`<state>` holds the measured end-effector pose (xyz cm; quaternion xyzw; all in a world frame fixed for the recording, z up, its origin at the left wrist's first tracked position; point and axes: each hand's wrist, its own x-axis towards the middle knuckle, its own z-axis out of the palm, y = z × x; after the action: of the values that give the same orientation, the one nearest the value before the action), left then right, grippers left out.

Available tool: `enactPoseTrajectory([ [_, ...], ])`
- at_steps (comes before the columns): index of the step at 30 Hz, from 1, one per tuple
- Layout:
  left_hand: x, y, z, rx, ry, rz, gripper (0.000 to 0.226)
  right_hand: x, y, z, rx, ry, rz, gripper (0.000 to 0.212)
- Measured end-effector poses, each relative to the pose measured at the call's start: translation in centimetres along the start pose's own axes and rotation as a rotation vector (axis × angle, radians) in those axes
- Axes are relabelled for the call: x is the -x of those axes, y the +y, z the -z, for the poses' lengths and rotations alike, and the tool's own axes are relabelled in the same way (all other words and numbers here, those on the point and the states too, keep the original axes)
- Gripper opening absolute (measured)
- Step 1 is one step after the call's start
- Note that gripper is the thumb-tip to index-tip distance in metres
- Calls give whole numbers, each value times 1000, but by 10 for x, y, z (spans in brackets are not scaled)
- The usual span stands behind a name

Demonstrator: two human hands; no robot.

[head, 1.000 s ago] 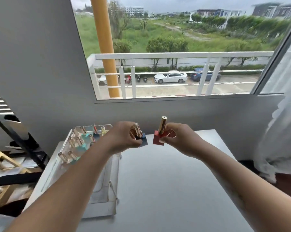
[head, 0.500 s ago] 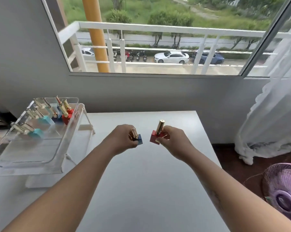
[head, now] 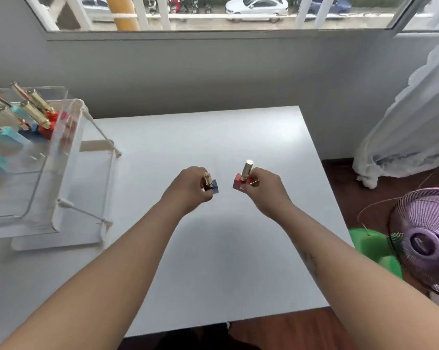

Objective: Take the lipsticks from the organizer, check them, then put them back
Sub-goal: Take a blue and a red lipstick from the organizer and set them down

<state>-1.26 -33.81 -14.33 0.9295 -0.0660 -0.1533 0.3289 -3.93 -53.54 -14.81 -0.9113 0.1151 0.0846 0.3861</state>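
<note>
My left hand (head: 188,188) is closed around a gold lipstick with a blue base (head: 210,182), held above the white table (head: 213,248). My right hand (head: 263,190) grips a gold lipstick with a red base (head: 243,176), its tube pointing up. The two lipsticks are a short gap apart over the table's middle. A clear acrylic organizer (head: 62,157) stands at the left, with several gold lipsticks (head: 35,114) on teal, blue and red bases leaning in its back rows.
A grey wall and a window sill (head: 213,34) run behind the table. A white curtain (head: 410,117) hangs at the right. A purple fan (head: 425,243) and a green object (head: 372,248) sit on the floor to the right of the table.
The view has tilted down, so the window has slid up out of frame and more table shows. Both hands still hold their lipsticks in the same pose, side by side.
</note>
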Motion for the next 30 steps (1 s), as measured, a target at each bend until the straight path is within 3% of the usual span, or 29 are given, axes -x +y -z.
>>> enactPoseTrajectory([
  [11,-4,-26,-39,-34,-37,20,7,8,37,-36,-150,-5,-97,7],
  [18,0,-32,-49,-14,-4,26,6,12,44,-48,-198,-24,-103,17],
  [21,1,-35,-50,-24,-13,57,12,13,48,-53,-198,-10,-112,10],
  [26,17,-47,-29,-43,-44,65,49,30,47,-38,-150,-44,-178,63],
  [30,31,-39,6,-10,13,15,46,38,28,2,-178,29,-91,71],
])
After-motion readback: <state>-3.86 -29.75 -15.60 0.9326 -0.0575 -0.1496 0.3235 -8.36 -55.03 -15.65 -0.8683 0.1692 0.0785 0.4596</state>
